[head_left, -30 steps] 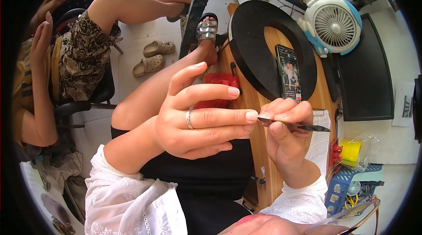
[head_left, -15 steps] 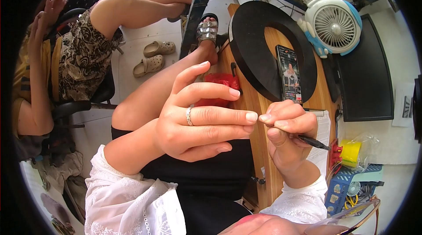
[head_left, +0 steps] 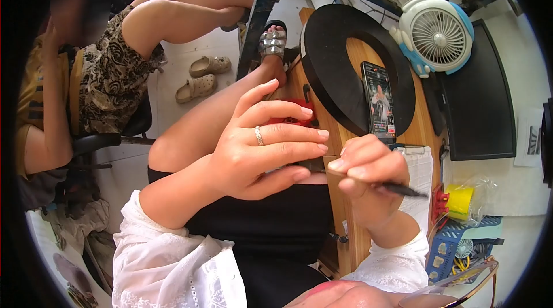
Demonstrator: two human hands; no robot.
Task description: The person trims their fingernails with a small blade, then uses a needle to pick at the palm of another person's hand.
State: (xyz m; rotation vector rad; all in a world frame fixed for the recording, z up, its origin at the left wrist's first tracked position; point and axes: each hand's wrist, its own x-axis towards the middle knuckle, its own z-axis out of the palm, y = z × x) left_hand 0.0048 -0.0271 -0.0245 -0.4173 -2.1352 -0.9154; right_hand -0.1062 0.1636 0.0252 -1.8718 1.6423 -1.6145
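Note:
My left hand (head_left: 245, 149), with a ring on one finger, is held up at the middle of the view, its fingers stretched to the right and apart. It holds nothing. Just right of its fingertips, my right hand (head_left: 374, 175) pinches a thin tool with a dark handle (head_left: 406, 190), which sticks out toward the lower right. A small gap separates the two hands. Motion smears the right fingers, and the tool's front end cannot be made out.
Behind my hands, a phone (head_left: 378, 100) leans by a black ring-shaped stand (head_left: 325, 66) on a wooden table (head_left: 360, 54). A fan (head_left: 438, 34), dark monitor (head_left: 478, 95), papers (head_left: 417, 175) and blue basket (head_left: 443, 250) are at the right. Another person (head_left: 52, 95) sits at the left near beige clogs (head_left: 196, 88).
The tool and my right fingers have come away from my left fingertips. My right hand has tilted, and my left hand has shifted slightly. The other person's head has come into view.

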